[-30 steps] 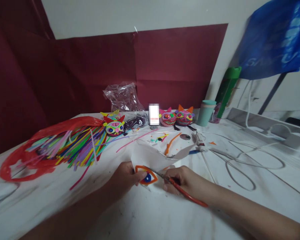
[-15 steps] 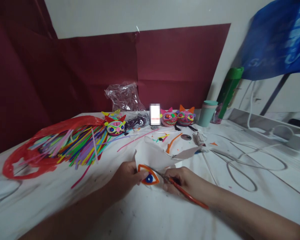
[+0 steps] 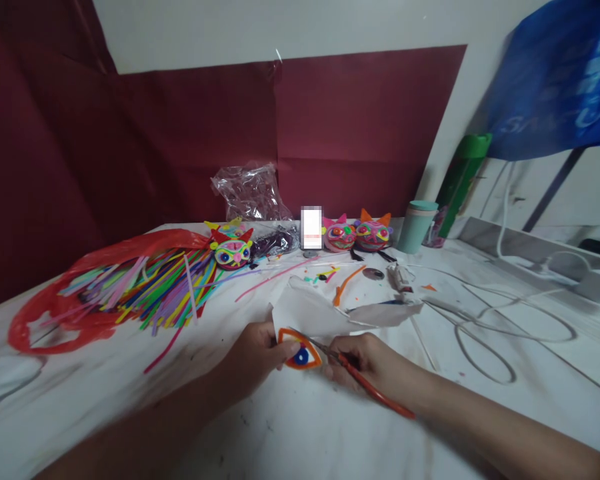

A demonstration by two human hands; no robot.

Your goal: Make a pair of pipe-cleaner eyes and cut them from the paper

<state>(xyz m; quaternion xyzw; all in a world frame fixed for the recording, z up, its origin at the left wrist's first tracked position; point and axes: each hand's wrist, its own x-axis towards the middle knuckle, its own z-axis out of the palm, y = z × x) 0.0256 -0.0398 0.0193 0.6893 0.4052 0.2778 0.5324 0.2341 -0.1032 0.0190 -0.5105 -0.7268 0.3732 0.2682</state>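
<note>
My left hand (image 3: pixel 260 350) pinches a sheet of white paper (image 3: pixel 310 310) near its lower left, thumb on top. On the paper sits an eye shape (image 3: pixel 310 357) with an orange outline, a white field and a blue centre. Scissors with orange-red handles (image 3: pixel 377 390) are in my right hand (image 3: pixel 365 360), fingers wrapped round them. Their blades lie along the upper right edge of the orange outline, against the paper. A loose flap of the paper (image 3: pixel 387 312) sticks out to the right. How far apart the blades are is hard to make out.
Many coloured fuzzy strips (image 3: pixel 150 290) lie on a red plastic bag (image 3: pixel 25 333) at left. Decorated animal heads (image 3: pixel 373 233) line the back, near a crumpled clear bag (image 3: pixel 250 190). A green cup (image 3: pixel 416 227), white cables (image 3: pixel 480 333) and a power strip (image 3: pixel 525 260) are at right.
The paper's right flap has swung out further to the right and lies flatter. Both hands keep nearly the same hold, while the whole view has shifted slightly.
</note>
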